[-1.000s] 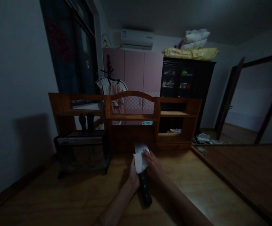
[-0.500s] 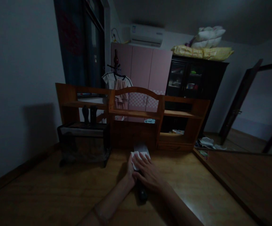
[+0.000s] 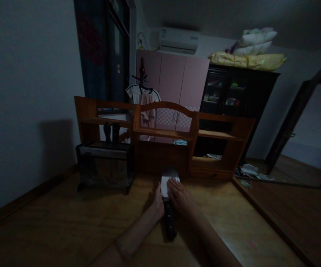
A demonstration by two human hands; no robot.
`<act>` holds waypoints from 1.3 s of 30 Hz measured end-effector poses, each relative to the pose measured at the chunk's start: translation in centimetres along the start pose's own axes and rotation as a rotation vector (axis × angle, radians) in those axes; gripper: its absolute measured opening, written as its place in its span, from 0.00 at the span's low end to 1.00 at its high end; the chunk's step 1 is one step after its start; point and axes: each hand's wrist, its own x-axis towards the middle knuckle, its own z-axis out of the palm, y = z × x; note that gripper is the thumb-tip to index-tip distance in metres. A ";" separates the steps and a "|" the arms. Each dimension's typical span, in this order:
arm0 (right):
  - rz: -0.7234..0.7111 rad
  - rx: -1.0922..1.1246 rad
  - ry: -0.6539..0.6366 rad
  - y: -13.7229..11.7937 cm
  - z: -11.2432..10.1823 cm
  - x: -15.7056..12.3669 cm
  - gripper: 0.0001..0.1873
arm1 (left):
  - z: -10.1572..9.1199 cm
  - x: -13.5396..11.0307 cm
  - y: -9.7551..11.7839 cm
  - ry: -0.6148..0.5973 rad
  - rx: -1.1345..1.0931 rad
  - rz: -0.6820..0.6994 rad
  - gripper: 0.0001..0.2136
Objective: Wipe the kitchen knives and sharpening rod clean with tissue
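a knife with a broad grey metal blade and a black riveted handle [image 3: 168, 212] lies between the fingers of both hands, its long axis running away from the person: blade tip beyond the fingertips, handle back toward the wrists. neither hand is clearly nearer. the right hand [image 3: 179, 196] lies over the blade, fingers close together on a thin, white, squarish wipe [image 3: 164, 186], paper or cloth; its thumb is hidden. the left hand [image 3: 158, 203] borders the knife's left side, fingers out of sight, so i cannot tell how they close.

below the fingers is a smooth, yellowish wooden tabletop [image 3: 71, 226]; to their left, a boxy, dark-framed knife block [image 3: 105, 168] with a cloudy front and two upright black handles [image 3: 115, 133]; beyond them, an arch-topped brown wooden shelf [image 3: 160, 157].
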 end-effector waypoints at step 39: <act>0.028 -0.280 0.069 3.8 -1.7 0.4 0.32 | -1.0 1.5 -1.1 -0.222 1.058 0.656 0.13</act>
